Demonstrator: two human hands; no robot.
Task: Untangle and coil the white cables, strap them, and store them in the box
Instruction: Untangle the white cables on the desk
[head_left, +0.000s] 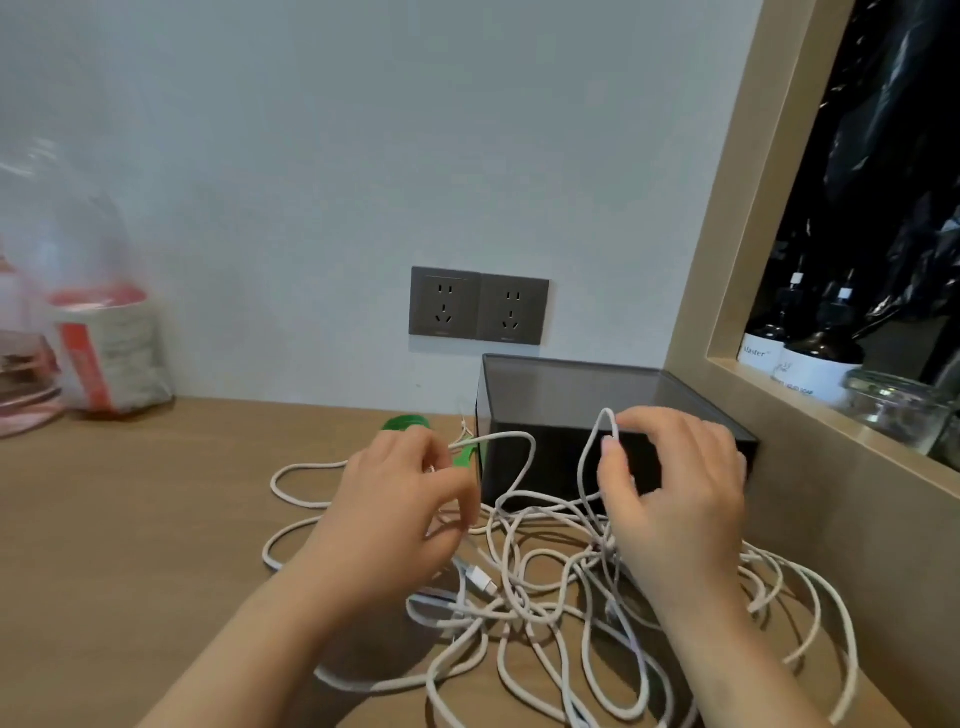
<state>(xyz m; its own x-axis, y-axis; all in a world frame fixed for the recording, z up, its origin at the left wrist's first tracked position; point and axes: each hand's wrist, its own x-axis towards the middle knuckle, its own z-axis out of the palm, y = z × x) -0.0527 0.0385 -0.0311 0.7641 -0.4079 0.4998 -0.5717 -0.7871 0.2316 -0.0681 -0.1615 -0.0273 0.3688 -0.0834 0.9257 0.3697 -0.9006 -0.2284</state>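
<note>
A tangle of white cables (561, 587) lies spread over the wooden desk (130, 519) in front of a dark open box (561, 395). My left hand (395, 509) pinches a strand that arcs up toward the box. Beside it, my right hand (680, 488) pinches a raised loop of cable at the box's front wall. A white plug end (480, 579) lies between my wrists. A green strap (410, 423) lies behind my left hand, partly hidden by it.
Two grey wall sockets (478, 306) sit above the box. A clear plastic bag with red-and-white packets (98, 332) stands at the far left. On the right, a wooden-framed niche (727, 260) holds dark bottles (810, 353) and a glass jar (893, 410).
</note>
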